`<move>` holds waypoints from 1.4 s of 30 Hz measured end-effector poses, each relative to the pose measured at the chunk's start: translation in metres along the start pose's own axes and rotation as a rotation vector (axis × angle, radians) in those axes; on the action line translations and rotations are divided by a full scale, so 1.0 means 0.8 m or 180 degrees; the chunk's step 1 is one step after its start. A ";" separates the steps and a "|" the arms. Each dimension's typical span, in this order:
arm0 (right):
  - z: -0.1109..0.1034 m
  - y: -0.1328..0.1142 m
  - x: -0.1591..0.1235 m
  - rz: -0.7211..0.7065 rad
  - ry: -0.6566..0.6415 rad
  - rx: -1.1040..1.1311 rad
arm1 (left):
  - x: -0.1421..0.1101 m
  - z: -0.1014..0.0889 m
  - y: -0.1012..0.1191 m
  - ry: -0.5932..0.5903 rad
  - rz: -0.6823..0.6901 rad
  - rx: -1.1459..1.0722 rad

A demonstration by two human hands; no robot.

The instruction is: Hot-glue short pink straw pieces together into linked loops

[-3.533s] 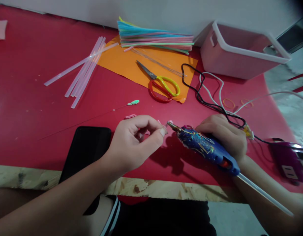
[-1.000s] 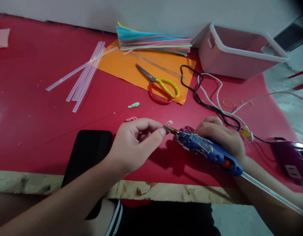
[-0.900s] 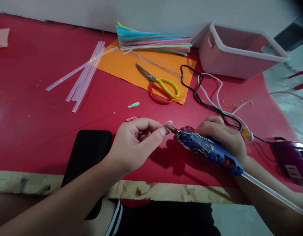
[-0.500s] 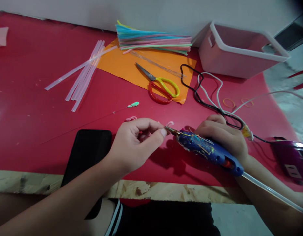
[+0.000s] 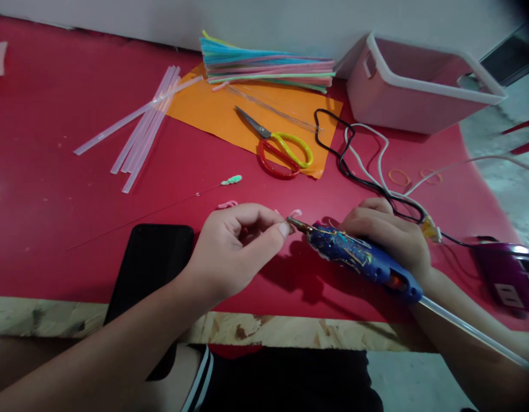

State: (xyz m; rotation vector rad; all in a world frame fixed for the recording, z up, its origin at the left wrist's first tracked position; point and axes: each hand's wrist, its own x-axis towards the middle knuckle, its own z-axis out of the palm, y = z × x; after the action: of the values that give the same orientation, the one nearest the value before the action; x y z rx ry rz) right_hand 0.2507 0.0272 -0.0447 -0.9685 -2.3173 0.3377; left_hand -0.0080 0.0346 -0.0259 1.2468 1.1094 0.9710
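Note:
My right hand [image 5: 389, 234] is wrapped round a blue hot glue gun [image 5: 354, 254], smeared with dried glue, a clear glue stick [image 5: 474, 332] jutting from its rear. The gun's metal nozzle points left and meets the fingertips of my left hand [image 5: 243, 246]. Thumb and forefinger of that hand are pinched together; what lies between them is too small to make out. Just behind the nozzle shows a curled pink pipe-cleaner piece [image 5: 295, 213], with another pink piece [image 5: 227, 204] beyond my left knuckles. A thin wire with a green fuzzy tip [image 5: 232, 179] lies farther back.
Scissors [image 5: 285, 151] rest on orange paper [image 5: 204, 109], near a pipe-cleaner bundle [image 5: 268, 63]. Spare glue sticks [image 5: 146, 126] lie left. A phone [image 5: 150, 263] sits by my left forearm. Cables [image 5: 350, 166], a pink bin [image 5: 410, 97] and a purple power box [image 5: 500, 274] are right.
Both hands hold almost the same pose, with the nozzle still at my left fingertips. The whole view has shifted slightly.

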 end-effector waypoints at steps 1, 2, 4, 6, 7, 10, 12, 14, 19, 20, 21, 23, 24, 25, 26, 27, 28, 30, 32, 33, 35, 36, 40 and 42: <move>0.000 0.000 0.000 0.0020 0.0023 -0.0027 | 0.000 0.000 0.000 -0.0004 0.0002 -0.0003; 0.000 -0.001 0.001 0.0038 0.0069 -0.0055 | 0.000 0.000 0.001 -0.0007 0.0002 -0.0003; 0.000 -0.001 0.002 0.0055 0.0169 -0.0058 | 0.000 0.000 0.001 0.0005 -0.0011 0.0014; 0.000 -0.002 0.003 0.0022 0.0221 0.0007 | 0.000 -0.001 0.002 0.0020 -0.0013 0.0026; 0.000 -0.002 0.003 -0.0004 0.0210 0.0038 | 0.000 -0.001 0.002 0.0023 -0.0009 0.0023; 0.000 -0.002 0.002 -0.0031 0.0095 0.0040 | 0.000 0.000 0.001 0.0022 -0.0003 0.0008; 0.001 -0.002 0.001 -0.0004 0.0037 0.0007 | -0.001 0.000 0.000 0.0007 -0.0005 0.0026; 0.001 -0.002 0.001 0.0056 0.0087 -0.0021 | -0.002 0.000 -0.001 -0.0017 0.0024 0.0061; -0.001 0.000 0.003 0.0074 0.0242 0.0065 | -0.002 -0.001 -0.001 0.0006 0.0089 0.0152; -0.002 0.000 0.003 0.0033 0.0180 0.0104 | -0.001 -0.002 -0.001 0.0005 0.0095 0.0148; -0.003 0.000 0.002 0.0024 0.0126 0.0146 | -0.001 -0.002 0.000 -0.0003 0.0099 0.0139; -0.003 -0.001 -0.001 0.0120 0.0158 0.0190 | 0.000 -0.001 0.000 -0.0015 0.0098 0.0121; -0.002 -0.002 -0.003 0.0210 0.0291 0.0173 | 0.000 -0.001 -0.001 -0.0009 0.0096 0.0120; -0.001 -0.004 -0.005 0.0300 0.0455 0.0136 | 0.000 -0.001 -0.002 0.0008 0.0095 0.0126; 0.000 -0.005 -0.007 0.0387 0.0625 0.0075 | 0.000 0.000 -0.003 0.0019 0.0098 0.0140; 0.001 -0.005 -0.007 0.0449 0.0778 0.0007 | 0.000 0.000 -0.005 0.0034 0.0123 0.0156; 0.001 -0.005 -0.007 0.0490 0.0851 -0.0095 | -0.001 0.000 -0.007 0.0046 0.0187 0.0183; 0.000 -0.003 -0.004 0.0514 0.0761 -0.0360 | -0.003 0.000 -0.011 0.0101 0.0457 0.0368; -0.004 -0.001 0.001 0.0463 0.0294 -0.0606 | -0.005 0.000 -0.014 0.0228 0.0905 0.0845; -0.007 -0.001 0.004 0.0450 -0.0003 -0.0671 | -0.006 0.000 -0.015 0.0327 0.1186 0.1213; -0.012 -0.001 0.008 0.0511 -0.0450 -0.0726 | -0.007 -0.001 -0.016 0.0436 0.1650 0.1886; -0.014 -0.002 0.010 0.0569 -0.0575 -0.0742 | -0.007 -0.001 -0.017 0.0461 0.1828 0.2137; -0.017 0.002 0.011 0.0591 -0.0719 -0.0667 | -0.008 -0.001 -0.022 0.0451 0.2356 0.2570; -0.017 0.005 0.010 0.0489 -0.0732 -0.0648 | -0.009 -0.002 -0.023 0.0421 0.2550 0.2610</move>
State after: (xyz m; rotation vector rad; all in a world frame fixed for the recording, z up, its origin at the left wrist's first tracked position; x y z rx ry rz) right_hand 0.2570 0.0361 -0.0322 -1.2704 -2.5278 0.2919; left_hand -0.0116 0.0264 -0.0437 2.4415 1.1653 1.2291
